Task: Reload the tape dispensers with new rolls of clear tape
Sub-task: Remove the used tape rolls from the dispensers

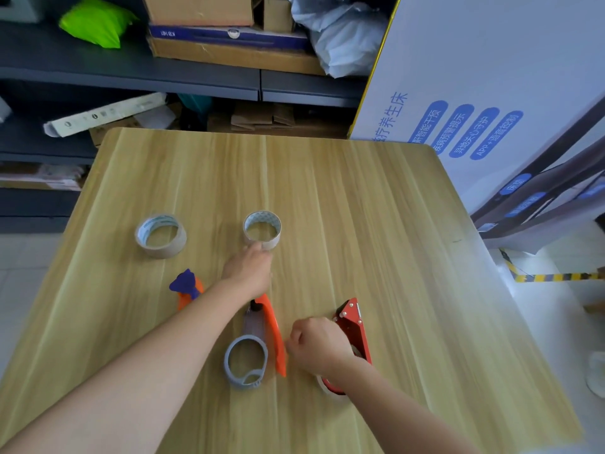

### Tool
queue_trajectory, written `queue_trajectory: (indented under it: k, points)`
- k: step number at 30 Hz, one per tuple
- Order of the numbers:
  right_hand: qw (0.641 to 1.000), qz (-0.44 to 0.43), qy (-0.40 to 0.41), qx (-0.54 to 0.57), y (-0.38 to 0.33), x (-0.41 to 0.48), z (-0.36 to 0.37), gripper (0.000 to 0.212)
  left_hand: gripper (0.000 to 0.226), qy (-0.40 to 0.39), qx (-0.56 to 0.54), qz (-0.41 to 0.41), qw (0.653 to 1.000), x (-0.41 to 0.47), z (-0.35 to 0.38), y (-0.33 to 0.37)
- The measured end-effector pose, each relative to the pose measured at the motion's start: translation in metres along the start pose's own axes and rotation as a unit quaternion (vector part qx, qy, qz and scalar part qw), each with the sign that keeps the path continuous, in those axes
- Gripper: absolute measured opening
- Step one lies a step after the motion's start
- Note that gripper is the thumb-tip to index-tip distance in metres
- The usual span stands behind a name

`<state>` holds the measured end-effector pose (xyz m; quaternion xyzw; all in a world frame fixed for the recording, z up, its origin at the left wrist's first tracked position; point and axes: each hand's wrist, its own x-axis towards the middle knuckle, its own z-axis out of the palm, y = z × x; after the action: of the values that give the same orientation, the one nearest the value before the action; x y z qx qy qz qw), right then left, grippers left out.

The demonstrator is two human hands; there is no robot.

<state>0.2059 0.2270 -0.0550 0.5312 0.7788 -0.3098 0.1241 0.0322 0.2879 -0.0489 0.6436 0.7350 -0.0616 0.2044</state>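
Two rolls of clear tape lie flat on the wooden table point(360, 208): a thicker roll point(160, 235) at the left and a thin-walled roll point(262, 229) in the middle. My left hand point(249, 268) reaches forward, its fingertips closed on the near wall of the middle roll. An orange tape dispenser point(272, 329) with a grey ring holder point(246, 360) lies between my arms. My right hand point(316, 344) is closed over a red metal tape dispenser point(353, 326), which carries a roll that my wrist partly hides.
An orange and blue dispenser part point(187, 286) lies left of my left forearm. Behind the table stand dark shelves point(131, 70) with cardboard boxes. A large white printed box point(491, 93) leans at the right, beside the table's far right corner.
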Motion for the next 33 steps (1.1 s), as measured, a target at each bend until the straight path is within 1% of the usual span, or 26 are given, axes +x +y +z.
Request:
queue_trajectory:
  k: [2, 3, 5, 7, 9, 11, 12, 13, 15, 17, 18, 19, 20, 21, 23, 24, 25, 26, 28, 30, 33]
  points:
    - [0.996, -0.032, 0.063, -0.054, 0.013, -0.005, -0.008, 0.022, 0.033, 0.0, -0.021, 0.026, 0.999, -0.019, 0.001, 0.014]
    - [0.991, -0.038, 0.099, -0.082, 0.022, -0.008, -0.012, 0.024, 0.035, 0.001, -0.027, 0.041, 0.999, -0.029, 0.004, 0.023]
    - [0.98, -0.028, 0.159, -0.115, 0.04, -0.015, -0.018, 0.027, 0.036, 0.001, -0.031, 0.072, 0.997, -0.051, 0.013, 0.042]
    - [0.974, -0.019, 0.183, -0.13, 0.058, -0.025, -0.021, 0.03, 0.04, -0.008, -0.034, 0.096, 0.995, -0.073, 0.026, 0.062]
    - [0.977, -0.01, 0.168, -0.132, 0.07, -0.032, -0.022, 0.042, 0.053, -0.031, -0.034, 0.105, 0.993, -0.088, 0.039, 0.078]
    - [0.984, 0.007, 0.13, -0.12, 0.081, -0.04, -0.022, 0.054, 0.07, -0.054, -0.023, 0.097, 0.993, -0.101, 0.055, 0.095]
    - [0.988, 0.017, 0.109, -0.108, 0.085, -0.043, -0.021, 0.055, 0.08, -0.063, -0.02, 0.091, 0.994, -0.107, 0.065, 0.103]
    - [0.992, 0.025, 0.087, -0.092, 0.088, -0.046, -0.019, 0.051, 0.09, -0.069, -0.017, 0.083, 0.994, -0.111, 0.074, 0.111]
    - [0.997, 0.032, 0.039, -0.052, 0.096, -0.051, -0.017, 0.036, 0.107, -0.069, -0.013, 0.064, 0.995, -0.117, 0.092, 0.125]
    - [0.999, 0.031, -0.002, -0.013, 0.104, -0.056, -0.017, 0.02, 0.112, -0.052, -0.017, 0.033, 0.998, -0.12, 0.105, 0.137]
    - [1.0, 0.025, -0.011, 0.0, 0.108, -0.059, -0.018, 0.014, 0.109, -0.036, -0.028, 0.02, 0.999, -0.12, 0.109, 0.142]
    - [1.0, 0.015, -0.014, 0.01, 0.113, -0.061, -0.019, 0.013, 0.105, -0.021, -0.049, 0.013, 0.999, -0.121, 0.111, 0.147]
    - [1.0, 0.004, -0.012, 0.018, 0.118, -0.064, -0.02, 0.017, 0.098, -0.01, -0.075, 0.008, 0.997, -0.122, 0.114, 0.151]
    - [1.0, -0.005, -0.008, 0.023, 0.123, -0.066, -0.022, 0.021, 0.088, 0.005, -0.105, 0.008, 0.994, -0.123, 0.115, 0.155]
    - [1.0, -0.017, -0.003, 0.023, 0.135, -0.069, -0.028, 0.025, 0.058, 0.037, -0.159, 0.014, 0.987, -0.125, 0.115, 0.16]
    - [1.0, -0.022, -0.003, 0.019, 0.141, -0.07, -0.03, 0.025, 0.044, 0.032, -0.174, 0.013, 0.984, -0.125, 0.115, 0.16]
    - [1.0, -0.024, -0.003, 0.016, 0.147, -0.07, -0.031, 0.024, 0.035, 0.015, -0.182, 0.012, 0.983, -0.125, 0.115, 0.16]
    - [1.0, -0.023, -0.002, 0.015, 0.152, -0.07, -0.033, 0.024, 0.033, -0.002, -0.186, 0.012, 0.983, -0.126, 0.116, 0.16]
    - [1.0, -0.019, 0.0, 0.022, 0.16, -0.068, -0.035, 0.022, 0.037, -0.002, -0.181, 0.021, 0.983, -0.125, 0.116, 0.158]
    - [0.999, -0.012, 0.007, 0.031, 0.165, -0.067, -0.037, 0.019, 0.035, 0.024, -0.184, 0.037, 0.982, -0.126, 0.112, 0.159]
    - [0.999, 0.001, 0.031, 0.041, 0.165, -0.063, -0.041, 0.02, 0.024, 0.076, -0.149, 0.054, 0.984, -0.127, 0.094, 0.162]
